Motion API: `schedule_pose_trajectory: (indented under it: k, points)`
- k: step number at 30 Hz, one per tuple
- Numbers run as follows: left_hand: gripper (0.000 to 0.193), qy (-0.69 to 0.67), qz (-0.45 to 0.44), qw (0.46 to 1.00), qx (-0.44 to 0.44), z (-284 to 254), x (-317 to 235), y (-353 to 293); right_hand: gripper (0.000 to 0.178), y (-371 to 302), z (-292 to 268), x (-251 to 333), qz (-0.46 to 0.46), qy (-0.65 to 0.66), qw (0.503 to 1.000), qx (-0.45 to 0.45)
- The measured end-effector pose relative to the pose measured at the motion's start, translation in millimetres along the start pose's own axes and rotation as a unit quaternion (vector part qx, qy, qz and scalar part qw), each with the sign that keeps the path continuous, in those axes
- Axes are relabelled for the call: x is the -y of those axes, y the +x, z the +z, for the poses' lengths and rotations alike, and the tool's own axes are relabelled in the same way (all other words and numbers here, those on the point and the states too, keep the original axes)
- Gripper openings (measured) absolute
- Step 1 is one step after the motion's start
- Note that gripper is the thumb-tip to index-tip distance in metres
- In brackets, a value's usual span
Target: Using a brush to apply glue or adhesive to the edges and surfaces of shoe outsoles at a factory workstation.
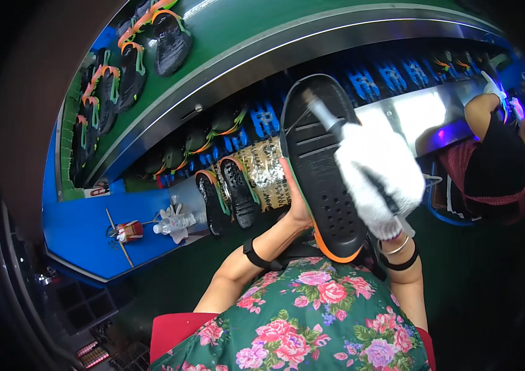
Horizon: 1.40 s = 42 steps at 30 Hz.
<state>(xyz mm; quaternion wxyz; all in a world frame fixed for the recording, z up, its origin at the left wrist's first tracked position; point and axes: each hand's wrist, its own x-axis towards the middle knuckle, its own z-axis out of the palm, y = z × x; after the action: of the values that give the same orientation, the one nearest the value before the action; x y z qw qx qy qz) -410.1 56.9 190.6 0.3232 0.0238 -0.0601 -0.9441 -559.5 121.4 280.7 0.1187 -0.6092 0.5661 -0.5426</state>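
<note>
Floral blouse point(312, 321) fills bottom edge. Sole point(324, 161) up in front of chest, underside to camera: black, grooved, holed, orange rim at heel. Left hand point(296, 207) clamps sole's left edge, fingers hidden behind it. Right hand point(377, 179) in white glove, fist closed round brush point(327, 117), bristles on sole's upper half. Two more sandals point(228, 198) lie on blue bench point(83, 229) beyond.

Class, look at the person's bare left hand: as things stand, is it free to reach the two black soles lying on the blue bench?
Probably not yet. The left hand is gripping the edge of the raised black sole with orange trim, so it is occupied. The two black soles lie close by on the blue bench, with nothing between.
</note>
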Motion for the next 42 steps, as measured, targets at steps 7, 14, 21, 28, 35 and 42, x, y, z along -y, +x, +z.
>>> schedule_pose_trajectory:
  k: [7,14,21,28,35,42]
  points:
    - [0.094,-0.074,-0.020,0.993,0.086,-32,-5,-3,0.032,-8,7,9,-0.059,-0.020,0.997,0.049]
    - [0.066,0.057,0.016,0.998,-0.010,-34,-14,-8,0.041,-9,9,-1,-0.105,-0.072,0.991,0.038]
    - [0.066,0.029,0.015,0.999,0.031,-35,-18,-9,0.035,-7,7,3,-0.048,0.048,0.998,0.013]
    - [0.081,0.051,0.001,0.999,0.016,-38,-26,-10,0.030,-3,19,7,-0.119,0.042,0.991,0.045]
    - [0.096,0.024,-0.021,0.999,0.034,-38,-37,-8,0.028,-1,20,7,-0.111,-0.014,0.993,0.031]
    - [0.111,-0.043,-0.052,0.995,0.069,-44,-45,-8,0.031,2,17,-11,-0.118,0.059,0.991,0.001]
